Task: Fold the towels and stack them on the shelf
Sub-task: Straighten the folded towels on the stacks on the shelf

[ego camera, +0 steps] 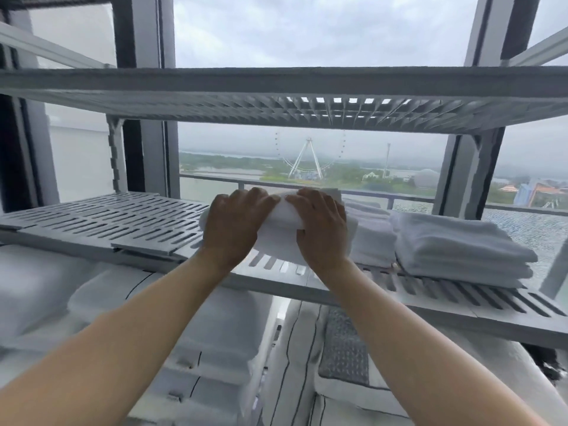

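A folded white towel [284,224] lies on the grey slatted shelf [101,219], near its middle. My left hand [235,224] grips the towel's left side and my right hand [321,227] grips its right side, fingers curled over the top. To the right of it sits another folded white towel [373,238], touching it. Further right a stack of folded white towels [461,249] rests on the same shelf.
An upper slatted shelf [276,93] hangs close above the hands. Grey uprights [467,176] stand at both sides. Below the shelf lie white pillows and bedding [215,333]. A window with a balcony rail is behind. The shelf's left half is bare.
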The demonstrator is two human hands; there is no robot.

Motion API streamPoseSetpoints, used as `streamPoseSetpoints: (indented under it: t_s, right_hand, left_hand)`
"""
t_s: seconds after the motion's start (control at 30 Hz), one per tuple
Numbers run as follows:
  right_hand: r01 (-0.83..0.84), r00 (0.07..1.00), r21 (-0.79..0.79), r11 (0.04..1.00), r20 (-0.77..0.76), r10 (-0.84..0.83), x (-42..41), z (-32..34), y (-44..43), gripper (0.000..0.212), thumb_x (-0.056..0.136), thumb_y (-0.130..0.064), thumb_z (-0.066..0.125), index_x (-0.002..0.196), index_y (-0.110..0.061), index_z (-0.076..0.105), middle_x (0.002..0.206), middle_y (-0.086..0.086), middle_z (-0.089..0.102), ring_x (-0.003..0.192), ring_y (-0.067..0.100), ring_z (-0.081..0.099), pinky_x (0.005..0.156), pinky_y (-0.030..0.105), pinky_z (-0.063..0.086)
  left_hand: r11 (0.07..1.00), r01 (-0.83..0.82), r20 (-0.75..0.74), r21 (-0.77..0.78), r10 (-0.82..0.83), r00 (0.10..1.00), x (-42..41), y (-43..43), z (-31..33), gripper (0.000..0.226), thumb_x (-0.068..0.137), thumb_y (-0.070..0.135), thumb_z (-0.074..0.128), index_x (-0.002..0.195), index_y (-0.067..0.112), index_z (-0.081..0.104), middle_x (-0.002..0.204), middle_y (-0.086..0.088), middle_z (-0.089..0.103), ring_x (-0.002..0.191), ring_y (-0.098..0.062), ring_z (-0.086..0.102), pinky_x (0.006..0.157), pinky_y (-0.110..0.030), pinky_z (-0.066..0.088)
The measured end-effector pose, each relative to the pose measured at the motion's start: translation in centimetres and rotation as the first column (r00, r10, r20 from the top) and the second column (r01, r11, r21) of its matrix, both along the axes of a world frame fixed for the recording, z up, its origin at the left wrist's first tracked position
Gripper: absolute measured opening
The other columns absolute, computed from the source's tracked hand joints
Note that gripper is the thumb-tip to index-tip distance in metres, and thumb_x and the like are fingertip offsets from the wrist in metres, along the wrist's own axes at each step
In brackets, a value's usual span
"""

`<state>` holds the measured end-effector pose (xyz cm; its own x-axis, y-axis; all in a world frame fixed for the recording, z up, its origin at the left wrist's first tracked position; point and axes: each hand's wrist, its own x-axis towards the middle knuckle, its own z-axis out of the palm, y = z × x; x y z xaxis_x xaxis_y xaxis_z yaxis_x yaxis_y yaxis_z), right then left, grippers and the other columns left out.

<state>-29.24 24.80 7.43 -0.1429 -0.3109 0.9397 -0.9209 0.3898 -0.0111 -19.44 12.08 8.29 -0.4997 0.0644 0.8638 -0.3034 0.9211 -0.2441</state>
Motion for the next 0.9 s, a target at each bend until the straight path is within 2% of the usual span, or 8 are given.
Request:
streamPoseSetpoints:
  t_s: [0.3, 0.5, 0.7, 0.9]
  right_hand:
    - [-0.16, 0.986, 0.062, 0.985, 0.052, 0.157, 4.5, -1.1, -10.8, 0.058, 0.057, 0.007, 0.063, 0.11, -0.014, 0.066, 0.114, 0.006, 0.064, 0.106, 0.03, 0.057, 0.088, 0.038, 0.038]
    - [-0.207, 0.978, 0.075, 0.975, 0.022, 0.206, 4.9, -1.4, -20.0, 0.06, 0.054, 0.009, 0.067, 0.109, -0.014, 0.065, 0.113, 0.008, 0.063, 0.104, 0.032, 0.057, 0.087, 0.04, 0.041]
    - [-0.236, 0.971, 0.077, 0.969, 0.046, 0.233, 3.3, -0.6, -31.0, 0.057, 0.061, 0.008, 0.062, 0.113, -0.015, 0.063, 0.115, 0.009, 0.059, 0.107, 0.032, 0.053, 0.091, 0.039, 0.036]
    - [-0.258, 0.966, 0.023, 0.966, 0.008, 0.258, 1.9, 0.4, -40.6, 0.056, 0.051, 0.011, 0.068, 0.102, -0.013, 0.068, 0.099, 0.013, 0.061, 0.093, 0.034, 0.059, 0.082, 0.043, 0.047]
  left_hand:
    - [0.985, -0.173, -0.022, -0.022, 0.173, 0.985, 6.3, -9.6, -1.7, 0.058, 0.064, -0.014, 0.064, 0.114, 0.016, 0.061, 0.1, -0.007, 0.065, 0.079, -0.032, 0.063, 0.061, -0.043, 0.048]
    - [0.97, -0.244, -0.051, -0.013, 0.244, 0.969, 7.6, -18.2, -2.4, 0.059, 0.062, -0.011, 0.069, 0.114, 0.017, 0.06, 0.101, -0.005, 0.065, 0.079, -0.03, 0.063, 0.062, -0.039, 0.047]
    - [0.963, -0.268, -0.028, -0.011, 0.267, 0.963, 6.7, -28.4, -1.5, 0.057, 0.064, -0.007, 0.072, 0.114, 0.018, 0.06, 0.103, -0.005, 0.065, 0.081, -0.029, 0.063, 0.064, -0.04, 0.048]
    - [0.966, -0.26, 0.001, -0.006, 0.26, 0.966, 5.9, -37.6, 0.2, 0.051, 0.063, 0.001, 0.076, 0.109, 0.014, 0.061, 0.094, -0.012, 0.062, 0.072, -0.03, 0.062, 0.06, -0.04, 0.049]
